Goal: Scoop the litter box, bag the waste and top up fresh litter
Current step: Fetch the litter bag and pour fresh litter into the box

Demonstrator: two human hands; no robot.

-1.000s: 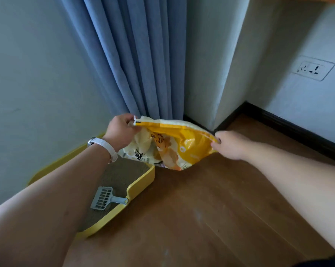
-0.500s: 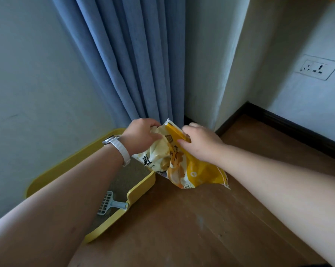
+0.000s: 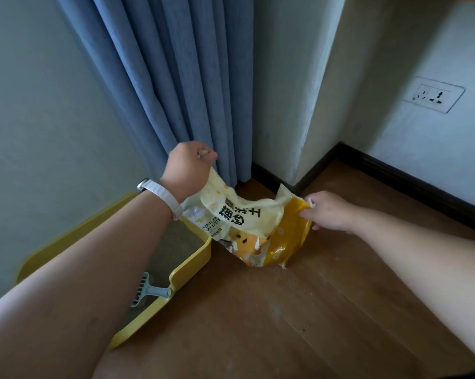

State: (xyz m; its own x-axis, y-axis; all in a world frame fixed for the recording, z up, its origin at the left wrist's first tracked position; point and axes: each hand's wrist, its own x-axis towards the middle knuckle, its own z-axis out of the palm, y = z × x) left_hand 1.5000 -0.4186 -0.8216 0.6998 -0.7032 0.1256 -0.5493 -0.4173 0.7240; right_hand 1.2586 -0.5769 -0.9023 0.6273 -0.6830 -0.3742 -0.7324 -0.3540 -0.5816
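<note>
A yellow litter box (image 3: 192, 262) sits on the wooden floor (image 3: 285, 324) against the pale left wall. The left forearm crosses over it and hides much of it. Inside it lies a flat bed of grey-brown litter (image 3: 176, 242). A grey-blue slotted scoop (image 3: 148, 292) lies in the box with its head down on the litter and its handle end against the near rim.

The left hand (image 3: 188, 170), with a white watch band (image 3: 163, 196) at the wrist, is raised in front of the blue curtain (image 3: 176, 77). Its fingers are curled tight around 1 upper corner of a cat litter bag (image 3: 244, 222).

The bag is cream and orange-yellow, printed with dark characters, the words "CAT LITTER" and a cartoon animal. It hangs slack and crumpled between the 2 hands. Its left part is over the far right corner of the litter box, and its lowest fold is close above the floor just right of the box. I cannot tell whether it touches the floor or whether any litter is inside.

The right hand (image 3: 329, 214) is lower than the left and near the floor. It pinches the bag's orange edge between thumb and fingertips, with the other fingers loosely bent beneath.

A dark baseboard (image 3: 411, 181) runs along the right wall, and a white double wall socket (image 3: 434, 94) is set above it.
</note>
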